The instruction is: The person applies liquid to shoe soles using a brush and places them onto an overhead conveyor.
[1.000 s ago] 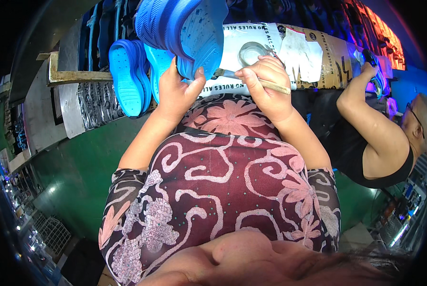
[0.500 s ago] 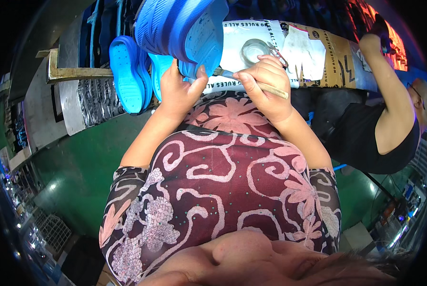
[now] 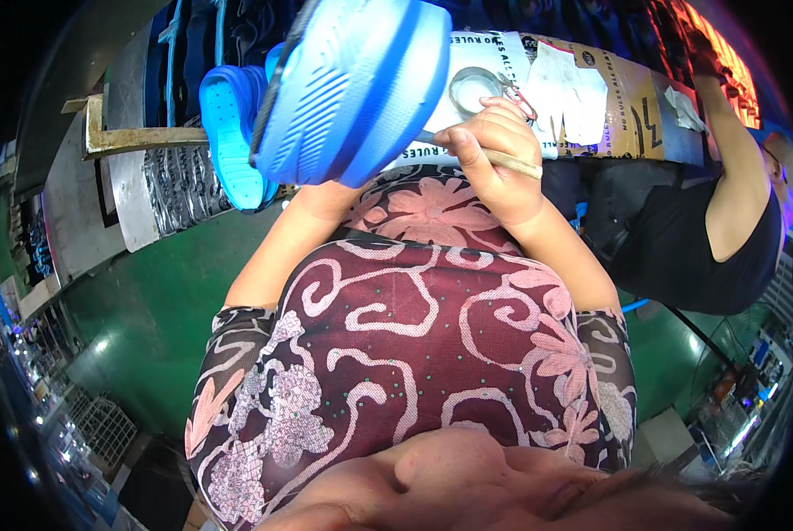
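A blue foam clog (image 3: 352, 97) is raised in front of me, its ridged outer side facing me. My left hand (image 3: 330, 198) holds it from below; the clog hides the fingers, and only the wrist and heel of the hand show. My right hand (image 3: 500, 150) is closed around a brush (image 3: 517, 165) with a pale handle. The brush points left toward the clog, and its tip is hidden behind the clog's edge. Just beyond the right hand a round clear glass dish (image 3: 474, 91) stands on white printed sheeting.
More blue clogs (image 3: 230, 133) stand at the left by a wooden bar (image 3: 153, 138). Torn white paper (image 3: 566, 93) lies on brown printed cardboard (image 3: 634, 111) to the right. At the right a person in black (image 3: 706, 234) reaches toward a glowing red area.
My left hand has turned the clog and brought it nearer, so its outer side now covers the opening and my fingers. The right hand with the brush has barely moved.
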Available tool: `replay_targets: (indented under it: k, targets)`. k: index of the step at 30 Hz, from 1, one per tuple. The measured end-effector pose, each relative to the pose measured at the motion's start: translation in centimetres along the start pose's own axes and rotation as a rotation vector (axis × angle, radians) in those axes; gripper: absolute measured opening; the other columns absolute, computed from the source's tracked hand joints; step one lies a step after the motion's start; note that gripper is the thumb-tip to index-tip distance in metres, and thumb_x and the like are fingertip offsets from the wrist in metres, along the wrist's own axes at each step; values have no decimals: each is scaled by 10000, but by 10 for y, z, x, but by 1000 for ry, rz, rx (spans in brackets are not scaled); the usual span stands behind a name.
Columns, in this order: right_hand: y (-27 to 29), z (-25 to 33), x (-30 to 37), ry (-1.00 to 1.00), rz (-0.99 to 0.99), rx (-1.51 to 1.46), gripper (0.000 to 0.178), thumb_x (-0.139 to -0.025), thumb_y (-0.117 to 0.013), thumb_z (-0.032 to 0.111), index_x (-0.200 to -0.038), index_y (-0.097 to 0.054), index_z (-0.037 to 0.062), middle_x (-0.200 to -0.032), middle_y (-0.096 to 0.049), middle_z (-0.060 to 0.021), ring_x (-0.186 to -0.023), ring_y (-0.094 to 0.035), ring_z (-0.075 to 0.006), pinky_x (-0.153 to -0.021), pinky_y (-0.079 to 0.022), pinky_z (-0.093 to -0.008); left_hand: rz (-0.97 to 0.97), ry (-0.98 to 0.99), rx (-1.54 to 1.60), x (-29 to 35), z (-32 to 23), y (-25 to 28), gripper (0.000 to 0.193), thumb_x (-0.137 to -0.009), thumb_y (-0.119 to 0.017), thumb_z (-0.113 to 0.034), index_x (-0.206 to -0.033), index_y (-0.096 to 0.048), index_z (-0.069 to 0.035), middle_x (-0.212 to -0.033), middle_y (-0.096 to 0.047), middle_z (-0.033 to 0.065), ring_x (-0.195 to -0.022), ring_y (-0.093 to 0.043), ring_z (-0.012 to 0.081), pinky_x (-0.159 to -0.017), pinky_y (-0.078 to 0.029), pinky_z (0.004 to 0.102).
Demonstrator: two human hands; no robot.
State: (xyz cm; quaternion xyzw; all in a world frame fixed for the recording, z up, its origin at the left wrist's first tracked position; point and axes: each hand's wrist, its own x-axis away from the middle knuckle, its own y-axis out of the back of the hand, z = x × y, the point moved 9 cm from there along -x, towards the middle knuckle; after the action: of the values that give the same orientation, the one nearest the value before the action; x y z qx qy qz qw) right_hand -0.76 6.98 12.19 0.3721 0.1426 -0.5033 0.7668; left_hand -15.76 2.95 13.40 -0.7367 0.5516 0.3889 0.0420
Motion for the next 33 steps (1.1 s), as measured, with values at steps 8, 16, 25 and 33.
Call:
replay_targets:
  k: [8,16,25,33]
  targets:
    - [20,-3,1,-80,-52,-52,187,-827,-594,124,-662,-653,59,-567,-582,-42,-540,-511,-189,-652,-389,-309,19,7,-134,20,21,3,332,-718,-650,-61,-1038,-598,13,-968,-624,134,-887,-601,279,-804,-456,373]
    - [57,-47,26,-454,-242,-282,303,-928,-467,178,-789,-609,-51,-749,-614,-101,-627,-572,-136,-611,-452,-251,5,378,190,-16,27,18,455,-766,-629,-44,-1156,-409,35,-1010,-576,115,-866,-572,181,-809,-447,297]
    - [75,-57,66,-605,-447,-273,313,-909,-515,209,-773,-649,-38,-693,-631,-94,-613,-580,-130,-566,-449,-245,901,642,792,-65,-60,-64,758,-687,-679,-235,-1291,-315,44,-830,-600,110,-405,-516,85,-327,-417,179]
    - [76,-69,71,-612,-562,-391,319,-918,-493,216,-756,-634,-19,-652,-604,-51,-566,-521,-95,-548,-420,-227,319,809,1434,-294,-82,-217,339,-828,-596,-42,-1117,-449,58,-818,-601,180,-789,-609,168,-751,-548,283]
